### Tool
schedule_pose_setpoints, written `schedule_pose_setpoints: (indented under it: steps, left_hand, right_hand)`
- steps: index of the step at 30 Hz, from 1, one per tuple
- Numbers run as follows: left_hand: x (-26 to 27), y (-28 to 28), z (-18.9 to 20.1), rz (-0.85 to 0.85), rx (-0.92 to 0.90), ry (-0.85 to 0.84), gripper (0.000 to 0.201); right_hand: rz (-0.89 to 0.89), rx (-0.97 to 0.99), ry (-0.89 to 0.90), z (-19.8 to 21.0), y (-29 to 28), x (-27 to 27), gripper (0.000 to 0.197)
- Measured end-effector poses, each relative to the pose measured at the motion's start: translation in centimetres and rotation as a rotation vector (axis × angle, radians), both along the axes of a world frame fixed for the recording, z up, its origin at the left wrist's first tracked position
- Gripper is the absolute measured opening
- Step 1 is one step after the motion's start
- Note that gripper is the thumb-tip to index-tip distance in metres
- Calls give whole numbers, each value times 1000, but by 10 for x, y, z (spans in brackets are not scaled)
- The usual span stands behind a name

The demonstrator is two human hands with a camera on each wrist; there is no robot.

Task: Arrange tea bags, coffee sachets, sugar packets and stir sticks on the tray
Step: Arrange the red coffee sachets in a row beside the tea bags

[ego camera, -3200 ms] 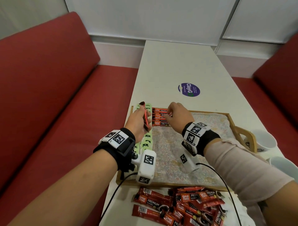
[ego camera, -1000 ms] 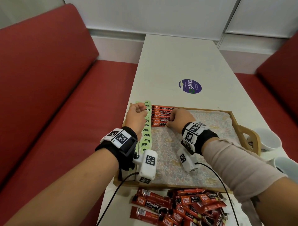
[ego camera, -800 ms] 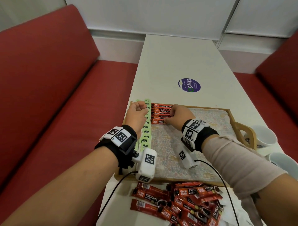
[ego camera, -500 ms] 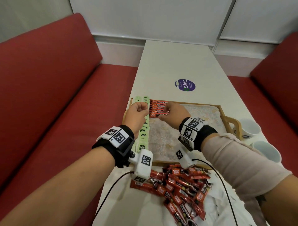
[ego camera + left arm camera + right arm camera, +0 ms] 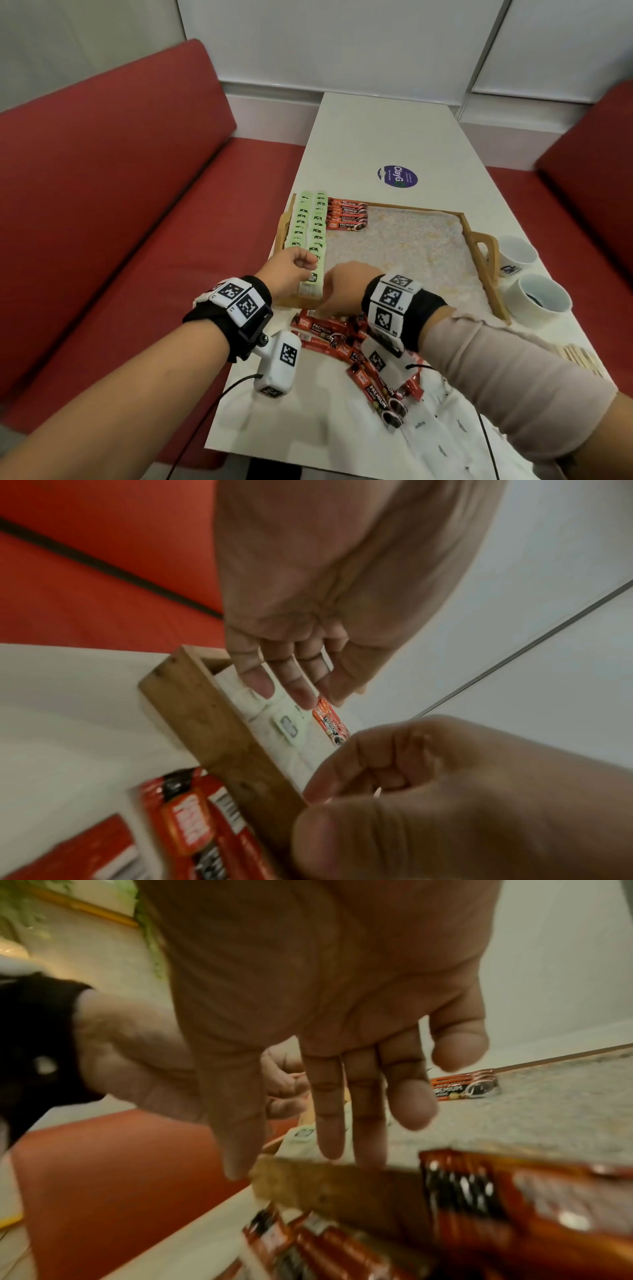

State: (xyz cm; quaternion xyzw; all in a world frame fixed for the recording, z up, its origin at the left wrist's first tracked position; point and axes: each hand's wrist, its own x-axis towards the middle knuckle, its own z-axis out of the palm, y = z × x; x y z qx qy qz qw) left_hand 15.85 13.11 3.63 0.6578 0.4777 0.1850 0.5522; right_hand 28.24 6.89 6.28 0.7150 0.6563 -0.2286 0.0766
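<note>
On the wooden tray (image 5: 418, 208), two columns of green tea bags (image 5: 310, 233) fill the left side. A short row of red coffee sachets (image 5: 347, 216) lies beside them at the far end. My left hand (image 5: 294, 267) hovers over the tray's near-left corner, fingers loosely curled and holding nothing (image 5: 294, 685). My right hand (image 5: 337, 287) hangs at the tray's near rim (image 5: 335, 1185) with fingers straight and nothing in them (image 5: 342, 1110). Just below it is the loose pile of coffee sachets (image 5: 342, 337). Wooden stir sticks (image 5: 579, 356) lie at the right table edge.
Two white cups (image 5: 517, 251) (image 5: 539, 299) stand right of the tray's handle. A white cloth (image 5: 428, 428) lies under part of the sachet pile. A purple sticker (image 5: 397, 176) marks the table beyond the tray. Red benches (image 5: 120, 205) flank the narrow table.
Both hands have drawn back from the far sachet row to the tray's near edge. The sachet my left hand held earlier is no longer in it. The right hand has dropped toward the loose pile.
</note>
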Motion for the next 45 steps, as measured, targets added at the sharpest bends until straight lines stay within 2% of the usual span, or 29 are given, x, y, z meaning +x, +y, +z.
schedule_pose_setpoints:
  steps: [4, 8, 12, 14, 17, 20, 23, 29, 33, 38, 39, 40, 42, 43, 44, 45]
  left_hand:
    - [-10, -12, -13, -69, -45, 108, 28]
    - [-19, -21, -25, -134, -52, 188, 29]
    - [-28, -29, -34, -93, -16, 292, 30]
    - [-33, -31, -36, -81, 13, 391, 37]
    - [-39, -36, -35, -110, 12, 527, 59]
    - [-41, -42, -35, -125, -43, 562, 73]
    - [-42, -49, -37, -121, -98, 533, 69]
    - [-44, -48, -33, -60, -184, 422, 67]
    - [-47, -42, -30, -35, -211, 403, 69]
    - [-44, -44, -20, -98, -271, 225, 39]
    - [-42, -44, -18, -105, -281, 138, 42]
    - [-41, -45, -15, -101, -289, 35, 54]
    - [-36, -45, -12, -97, -298, -149, 90]
    - [-33, -44, -11, -96, -302, -207, 100]
    - [-29, -44, -9, -94, -307, -250, 101]
    - [-25, -44, -7, -77, -312, -290, 89]
  right_hand:
    - [103, -85, -250, -13, -14, -22, 55]
    - [162, -66, -362, -22, -26, -34, 50]
    - [163, -30, -395, -25, -31, -40, 42]
    - [167, -35, -394, -26, -30, -40, 39]
    - [163, -3, -377, -30, -29, -39, 30]
    - [184, 22, -370, -35, -28, -39, 24]
    - [220, 18, -370, -41, -26, -39, 19]
    - [231, 17, -296, -45, -24, -36, 24]
    - [143, 75, -181, -42, -18, -35, 21]
    - [38, 166, 67, -28, -12, -28, 21]
    - [24, 191, 96, -26, -11, -26, 20]
    - [3, 209, 119, -23, -10, -24, 20]
    - [-31, 231, 171, -19, -8, -20, 24]
    - [-38, 245, 194, -18, -8, -18, 27]
    - [-41, 251, 206, -16, -8, -19, 28]
    - [-28, 253, 201, -14, -7, -19, 29]
